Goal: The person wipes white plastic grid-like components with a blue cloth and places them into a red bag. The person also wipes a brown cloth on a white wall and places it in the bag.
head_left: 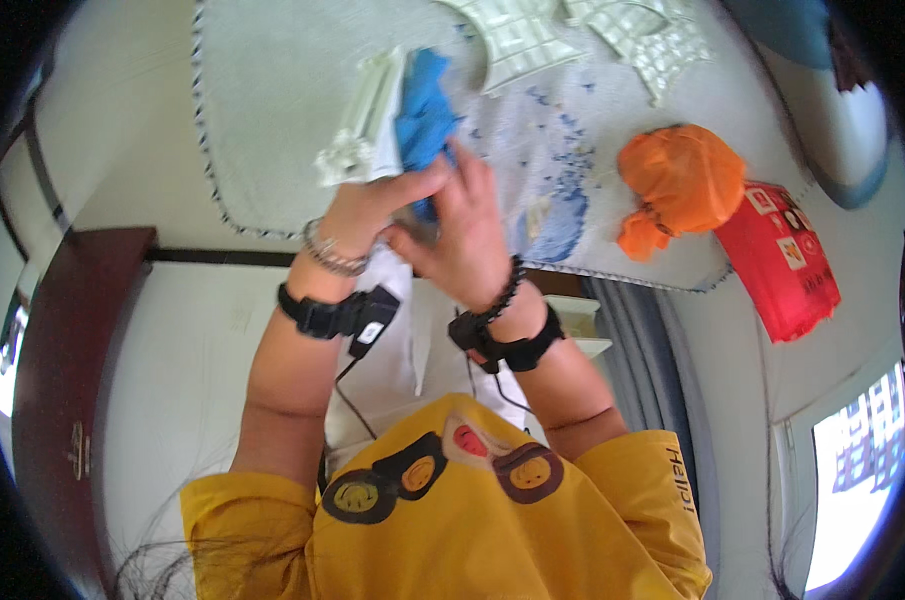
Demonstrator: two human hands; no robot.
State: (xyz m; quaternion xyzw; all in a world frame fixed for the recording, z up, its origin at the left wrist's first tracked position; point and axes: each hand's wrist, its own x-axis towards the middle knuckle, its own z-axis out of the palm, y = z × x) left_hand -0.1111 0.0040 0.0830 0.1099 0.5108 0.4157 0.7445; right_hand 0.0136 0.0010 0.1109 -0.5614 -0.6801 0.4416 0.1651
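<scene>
My left hand, with a silver bracelet at the wrist, is around the lower end of a white moulded piece with long grooves and an ornamented end. Most of its fingers are hidden behind the piece. A crumpled blue cloth lies along the right side of that piece. My right hand has its fingers and thumb about the cloth's lower part, close against the left thumb. Both hands are above the near part of a pale table cover with a blue pattern and a dark-and-white edging.
More white moulded pieces with a lattice pattern lie at the far side. A knotted orange bag rests partly on a red printed packet at the right. Cables hang from the black wrist straps. A grey curtain hangs at the right.
</scene>
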